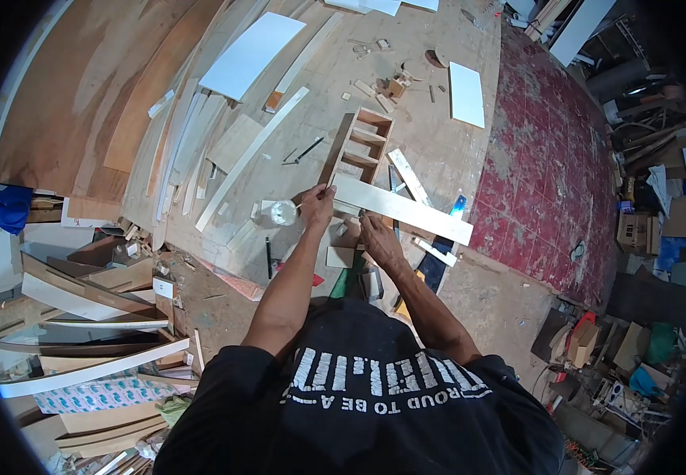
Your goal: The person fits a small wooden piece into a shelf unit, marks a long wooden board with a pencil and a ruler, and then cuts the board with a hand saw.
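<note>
Compartmented box (364, 138) partly hidden by pale board (406, 207), top sheet (381, 6) cut off

This is a woodworking workshop, and a cluttered one. Large brown sheets (66, 95) and long strips (236, 166) of wood lie along one side of a stained, pale work surface (323, 119), with white panels (252, 55) among them. A small wooden rack (370, 138) with open compartments and a plain board (402, 210) sit amid scraps. Offcuts (89, 277) are heaped at lower left; boxes (634, 229) and odds and ends crowd the far right, beyond a scuffed red area (549, 166).
</note>
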Motion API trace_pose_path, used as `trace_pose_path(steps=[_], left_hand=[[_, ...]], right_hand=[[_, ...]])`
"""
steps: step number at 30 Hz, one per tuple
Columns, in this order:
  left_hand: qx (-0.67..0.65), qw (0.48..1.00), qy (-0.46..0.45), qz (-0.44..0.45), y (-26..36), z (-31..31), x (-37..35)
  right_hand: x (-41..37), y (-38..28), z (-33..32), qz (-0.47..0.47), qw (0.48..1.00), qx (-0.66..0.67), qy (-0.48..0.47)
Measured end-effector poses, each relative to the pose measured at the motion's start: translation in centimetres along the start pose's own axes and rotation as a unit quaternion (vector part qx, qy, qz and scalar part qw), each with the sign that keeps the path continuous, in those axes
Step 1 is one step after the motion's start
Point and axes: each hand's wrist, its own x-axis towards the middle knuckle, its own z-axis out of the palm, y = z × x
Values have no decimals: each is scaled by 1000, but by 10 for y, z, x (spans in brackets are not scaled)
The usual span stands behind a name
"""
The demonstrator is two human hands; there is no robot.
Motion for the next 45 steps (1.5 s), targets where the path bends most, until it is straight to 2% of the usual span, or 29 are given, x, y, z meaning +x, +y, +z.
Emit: trace_pose_path(steps=[7,13,18,23,25,34,37,40,42,45], left_hand=[[-13,1000,3,-3,-12,5,7],[12,1000,16,-15,-10,5,5],[14,1000,21,-8,-18,8,10],[21,999,19,16,-27,11,14],[-9,1000,14,6,-27,10,14],[4,1000,10,-18,-8,5,5],[4,1000,15,-1,-11,5,6],[1,1000,13,-2,-13,6,7],[-2,1000,15,-1,-15,7,6],[1,1000,15,-3,-13,6,7]], right_hand=[[0,2,5,18,1000,17,-9],[-7,1,3,2,999,-9,49],[-8,2,2,-4,1000,7,-15],[-4,5,2,10,1000,6,-13],[-2,10,5,11,1000,5,-14],[0,15,7,2,999,14,-29],[0,17,9,-33,999,-16,-6],[-2,11,-1,-23,1000,-19,1],[-3,6,-8,-17,998,-10,61],[-1,12,-19,5,997,-35,64]])
